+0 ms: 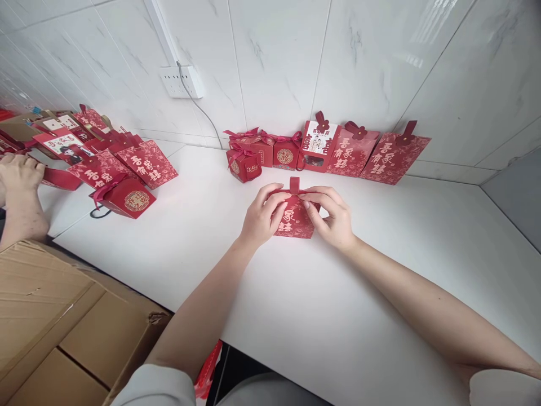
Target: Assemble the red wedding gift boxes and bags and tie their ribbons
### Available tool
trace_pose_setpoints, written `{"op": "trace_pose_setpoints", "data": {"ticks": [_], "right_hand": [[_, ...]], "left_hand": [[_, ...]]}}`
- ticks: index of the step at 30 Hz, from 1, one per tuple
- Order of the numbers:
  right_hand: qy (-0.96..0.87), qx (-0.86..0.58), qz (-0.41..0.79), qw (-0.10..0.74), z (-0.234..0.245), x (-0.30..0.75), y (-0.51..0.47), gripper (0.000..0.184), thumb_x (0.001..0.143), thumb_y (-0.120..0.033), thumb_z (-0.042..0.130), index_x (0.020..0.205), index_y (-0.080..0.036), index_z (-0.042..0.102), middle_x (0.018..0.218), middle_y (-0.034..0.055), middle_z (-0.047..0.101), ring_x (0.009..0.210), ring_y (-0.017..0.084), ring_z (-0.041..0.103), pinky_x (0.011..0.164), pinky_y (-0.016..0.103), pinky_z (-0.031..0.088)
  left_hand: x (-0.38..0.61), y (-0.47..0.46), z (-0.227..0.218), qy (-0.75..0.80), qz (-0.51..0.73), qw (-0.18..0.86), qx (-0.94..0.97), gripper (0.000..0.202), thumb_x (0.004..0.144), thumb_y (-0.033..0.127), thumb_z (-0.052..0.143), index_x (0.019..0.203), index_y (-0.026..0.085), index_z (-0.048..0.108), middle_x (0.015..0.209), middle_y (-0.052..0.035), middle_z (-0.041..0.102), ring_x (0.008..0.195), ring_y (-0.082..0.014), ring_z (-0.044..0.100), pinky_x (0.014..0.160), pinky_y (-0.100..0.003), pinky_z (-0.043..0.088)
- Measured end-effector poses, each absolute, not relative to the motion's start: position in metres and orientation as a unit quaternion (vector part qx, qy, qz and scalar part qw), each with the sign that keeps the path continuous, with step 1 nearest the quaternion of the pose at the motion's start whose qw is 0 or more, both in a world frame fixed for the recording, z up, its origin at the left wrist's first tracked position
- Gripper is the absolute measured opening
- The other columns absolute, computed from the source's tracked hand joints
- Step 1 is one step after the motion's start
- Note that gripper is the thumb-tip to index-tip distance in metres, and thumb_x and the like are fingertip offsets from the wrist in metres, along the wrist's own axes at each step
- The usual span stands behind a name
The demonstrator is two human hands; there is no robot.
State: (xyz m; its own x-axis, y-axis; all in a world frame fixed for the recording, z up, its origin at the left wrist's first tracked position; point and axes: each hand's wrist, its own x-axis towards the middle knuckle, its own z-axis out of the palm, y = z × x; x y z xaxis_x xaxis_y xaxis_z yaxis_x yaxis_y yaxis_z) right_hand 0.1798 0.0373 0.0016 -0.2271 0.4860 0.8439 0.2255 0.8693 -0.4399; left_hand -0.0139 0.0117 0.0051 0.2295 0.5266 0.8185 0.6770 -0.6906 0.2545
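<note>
A small red gift box (295, 221) with gold characters stands on the white table (321, 304) in front of me. My left hand (262, 216) grips its left side, fingers curled over the top. My right hand (332, 217) pinches the top edge on the right, beside the upright red tab (295, 184). Both hands are closed on the box.
Finished red boxes and bags (321, 148) line the wall at the back. More red bags (127, 169) lie at the left. Another person's hand (19, 175) rests at the far left. A cardboard carton (63, 327) sits at lower left. A wall socket (181, 82) has a cable.
</note>
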Motion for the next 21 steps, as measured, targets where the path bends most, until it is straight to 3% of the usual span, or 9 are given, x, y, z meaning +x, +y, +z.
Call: {"op": "trace_pose_setpoints", "data": {"ticks": [10,15,21], "right_hand": [[-0.78,-0.237,0.103,0.569,0.001,0.18,0.039,0.023,0.095,-0.013,0.051,0.107,-0.024,0.067,0.108,0.0094,0.062,0.099,0.023,0.063,0.077,0.039,0.055],[-0.782,-0.236,0.101,0.567,0.004,0.181,0.038,0.022,0.094,-0.012,0.05,0.104,-0.024,0.066,0.108,0.0095,0.063,0.099,0.023,0.063,0.08,0.04,0.055],[-0.784,-0.216,0.108,0.572,0.016,0.185,0.034,0.018,0.093,-0.016,0.056,0.108,-0.023,0.06,0.107,0.0088,0.066,0.1,0.024,0.064,0.086,0.041,0.054]], "left_hand": [[-0.013,0.012,0.004,-0.395,-0.489,0.047,-0.776,0.023,0.096,0.019,0.05,0.117,0.021,0.057,0.127,-0.0105,0.053,0.119,-0.0184,0.057,0.093,-0.03,0.056],[-0.013,0.013,0.002,-0.39,-0.497,0.05,-0.774,0.023,0.097,0.024,0.049,0.118,0.022,0.058,0.129,-0.0106,0.053,0.123,-0.0199,0.055,0.099,-0.035,0.055],[-0.013,0.014,0.0,-0.374,-0.548,0.031,-0.748,0.05,0.093,0.028,0.057,0.14,0.024,0.04,0.133,-0.0126,0.053,0.128,-0.0226,0.051,0.106,-0.04,0.05]]}}
